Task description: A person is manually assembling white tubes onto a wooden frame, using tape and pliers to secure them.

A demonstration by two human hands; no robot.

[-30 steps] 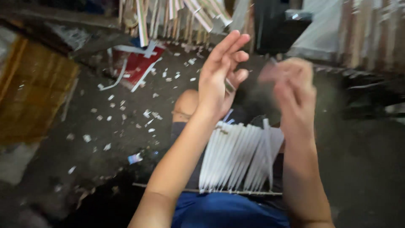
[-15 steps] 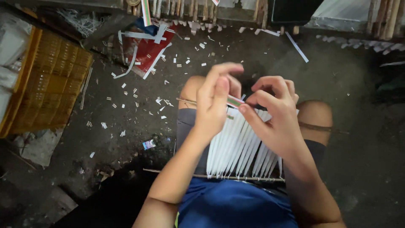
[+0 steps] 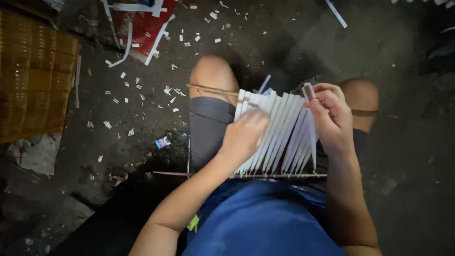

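While we look down over our lap, the only container in sight is the yellow woven basket [image 3: 33, 80] at the left edge of the floor; what it holds we cannot tell, since only its slatted side shows. Beyond it lies a red sheet [image 3: 142, 23] with white paper scraps [image 3: 142, 95] strewn over the dark ground around it.

Across our thighs, on the grey shorts [image 3: 208, 128], sits a row of white paper strips [image 3: 279, 137]. They fan out side by side, narrow and pointed at the near end where they meet a thin stick [image 3: 227, 175] lying crosswise, wider at the far end near the knees, a few with coloured tips. Our left hand [image 3: 244, 137] rests on the left part of the fan, fingers curled down onto the strips, blurred. Our right hand [image 3: 334, 116] is at the fan's right edge, thumb and forefinger pinched on one strip end [image 3: 308, 91] that stands upright
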